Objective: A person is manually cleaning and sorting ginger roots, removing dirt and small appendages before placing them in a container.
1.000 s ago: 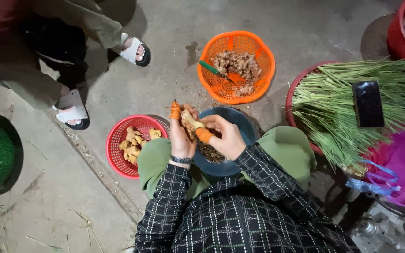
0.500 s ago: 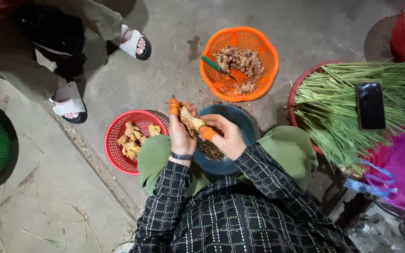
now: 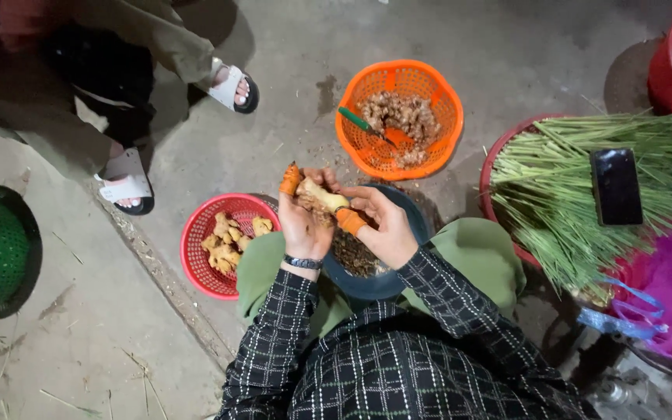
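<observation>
1. Ginger root (image 3: 316,194), pale and partly peeled, gripped between both hands above dark bowl (image 3: 398,276), just over the lap.
2. Left hand (image 3: 302,225): fingers curled tight around the root's near end, orange cot on one fingertip poking up beside it, dark wristband at the wrist.
3. Right hand (image 3: 386,229): fingers closed narrow against the root's other end, thumb in an orange cot pressed to the skin; any blade too small to make out.
4. Dark bowl between the knees, holding brown peelings, directly beneath the hands.
5. Red basket (image 3: 200,260) just left of the left hand, on the concrete, with yellow peeled pieces (image 3: 227,237) heaped inside.
6. Orange basket (image 3: 429,93) ahead of the hands, holding unpeeled knobbly roots (image 3: 406,117) and a green-handled tool (image 3: 359,122).
7. Red tray (image 3: 491,175) to the right, piled with green stalks (image 3: 561,194); black phone (image 3: 616,187) lying flat on top of them.
8. Green basket (image 3: 1,249) at far left, well apart.
9. Another person's feet in white sandals (image 3: 130,187) at upper left, near the red basket.
</observation>
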